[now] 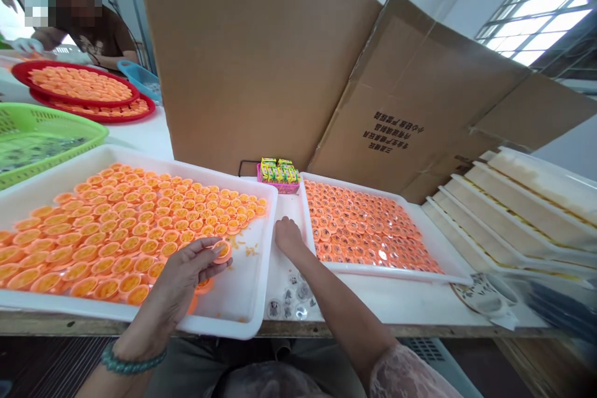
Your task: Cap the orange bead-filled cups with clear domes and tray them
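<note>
Between the fingers of my left hand (pixel 196 264) is a small round orange cup (pixel 222 252) with yellow bits inside. It is held over the front right part of a white tray (pixel 254 317), where many similar orange cups lie in rows. My right hand (pixel 287 235) rests curled on the white table, between this tray and a second white tray (pixel 401 277). Its fingertips point away from me, so anything in them is hidden. Round clear discs with dark prints (pixel 288 295) lie below my right wrist. The second tray holds orange rounds with dark centres (pixel 368 227).
Tall cardboard (pixel 261 62) walls off the back. A pink basket of yellow-green packets (pixel 278 174) stands before it. White trays (pixel 513 211) are stacked at right. A green basket (pixel 51 130) and red trays (pixel 144 109) are at left, near another person (pixel 93 37).
</note>
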The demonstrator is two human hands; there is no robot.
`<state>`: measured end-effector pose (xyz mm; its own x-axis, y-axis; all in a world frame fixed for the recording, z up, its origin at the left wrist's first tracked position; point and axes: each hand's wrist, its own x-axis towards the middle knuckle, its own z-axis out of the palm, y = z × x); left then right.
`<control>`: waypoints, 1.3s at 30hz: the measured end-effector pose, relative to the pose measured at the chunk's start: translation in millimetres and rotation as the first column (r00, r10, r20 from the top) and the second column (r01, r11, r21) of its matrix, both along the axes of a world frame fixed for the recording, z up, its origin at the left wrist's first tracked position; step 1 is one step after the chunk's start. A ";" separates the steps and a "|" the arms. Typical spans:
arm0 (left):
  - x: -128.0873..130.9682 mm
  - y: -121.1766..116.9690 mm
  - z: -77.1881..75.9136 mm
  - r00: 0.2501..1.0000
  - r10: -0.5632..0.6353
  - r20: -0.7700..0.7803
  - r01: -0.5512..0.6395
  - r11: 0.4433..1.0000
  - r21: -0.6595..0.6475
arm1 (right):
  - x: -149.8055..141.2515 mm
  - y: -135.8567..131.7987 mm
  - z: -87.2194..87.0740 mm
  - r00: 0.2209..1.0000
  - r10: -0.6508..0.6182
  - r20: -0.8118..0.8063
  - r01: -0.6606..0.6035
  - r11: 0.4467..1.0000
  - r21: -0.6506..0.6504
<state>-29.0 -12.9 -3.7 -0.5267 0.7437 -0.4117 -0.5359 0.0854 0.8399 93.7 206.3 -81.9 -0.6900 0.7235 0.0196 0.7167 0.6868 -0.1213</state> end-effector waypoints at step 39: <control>2.0 0.0 1.5 0.999 -0.014 0.041 0.013 1.000 0.024 | 39.8 -98.7 74.7 0.344 -0.586 -0.734 -0.593 0.470 -0.654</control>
<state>-27.0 -12.9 -2.2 -0.4998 0.7602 -0.4150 -0.5688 0.0733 0.8192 133.5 107.6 -7.2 -0.6523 0.7574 0.0298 -0.2490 -0.1769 -0.9522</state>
